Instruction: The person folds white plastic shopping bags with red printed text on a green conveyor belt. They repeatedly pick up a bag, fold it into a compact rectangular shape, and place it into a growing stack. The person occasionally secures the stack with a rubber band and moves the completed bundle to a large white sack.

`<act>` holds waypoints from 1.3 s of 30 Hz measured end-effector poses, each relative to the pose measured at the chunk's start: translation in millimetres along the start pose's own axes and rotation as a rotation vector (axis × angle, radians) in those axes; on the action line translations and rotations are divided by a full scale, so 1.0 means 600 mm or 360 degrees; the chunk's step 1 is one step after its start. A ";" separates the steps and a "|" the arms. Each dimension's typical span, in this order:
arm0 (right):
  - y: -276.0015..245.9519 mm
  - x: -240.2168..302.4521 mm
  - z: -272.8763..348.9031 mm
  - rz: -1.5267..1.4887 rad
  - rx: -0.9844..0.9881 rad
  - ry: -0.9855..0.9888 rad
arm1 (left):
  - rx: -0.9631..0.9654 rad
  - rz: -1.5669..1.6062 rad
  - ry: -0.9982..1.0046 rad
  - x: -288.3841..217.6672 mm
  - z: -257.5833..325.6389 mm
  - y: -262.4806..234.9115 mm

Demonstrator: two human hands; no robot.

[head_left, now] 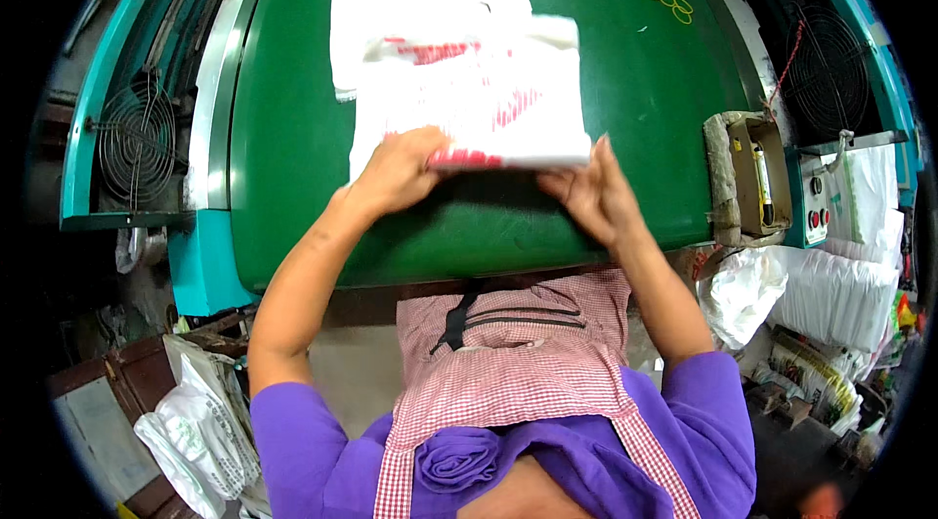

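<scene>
Both hands grip bag stack | left hand fingers hidden | right hand

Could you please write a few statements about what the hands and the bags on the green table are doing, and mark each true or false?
1. Both hands grip the near edge of the stack of white bags. True: left hand, right hand.
2. The stack lies on a red table. False: the table is green.
3. Yellow rubber bands lie on the far right of the table. True.
4. The right hand holds scissors. False: it holds only the bags.
</scene>
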State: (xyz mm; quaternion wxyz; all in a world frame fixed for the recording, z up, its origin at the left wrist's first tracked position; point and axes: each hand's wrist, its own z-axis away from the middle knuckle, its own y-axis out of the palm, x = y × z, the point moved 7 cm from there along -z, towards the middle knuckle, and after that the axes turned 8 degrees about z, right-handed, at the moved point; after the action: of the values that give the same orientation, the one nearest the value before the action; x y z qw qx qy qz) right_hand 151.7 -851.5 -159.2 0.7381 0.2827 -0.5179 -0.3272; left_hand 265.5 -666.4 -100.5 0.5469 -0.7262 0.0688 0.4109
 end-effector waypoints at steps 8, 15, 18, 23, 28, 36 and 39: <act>0.055 0.044 0.031 0.2651 0.0736 -0.0887 | 0.0438 -0.0100 0.0061 -0.030 0.055 0.011; 0.056 0.065 -0.017 0.3619 0.1401 -0.1026 | 0.0189 -0.0601 0.0426 -0.128 -0.020 -0.043; 0.055 0.076 -0.018 0.3793 0.1421 -0.0889 | 0.0311 -0.0691 0.0451 -0.104 -0.060 -0.029; 0.081 0.106 0.019 0.3066 0.0701 0.0068 | 0.0483 -0.0174 0.0019 -0.062 -0.009 0.036; 0.105 0.038 0.077 0.3744 0.0684 -0.0572 | 0.0534 -0.0129 0.0279 -0.122 0.053 0.053; 0.041 0.135 -0.081 0.2657 0.0214 -0.0036 | -0.0122 -0.0166 0.0041 -0.013 -0.011 0.009; -0.037 0.247 -0.170 0.2725 -0.0182 -0.0657 | 0.0091 -0.0094 -0.0022 -0.038 -0.030 0.040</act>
State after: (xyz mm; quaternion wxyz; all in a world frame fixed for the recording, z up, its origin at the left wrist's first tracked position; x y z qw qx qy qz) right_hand 281.0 -972.1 -121.0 0.6344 -0.3045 -0.6578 0.2683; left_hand 246.7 -699.1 -101.8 0.5797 -0.7092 0.0552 0.3973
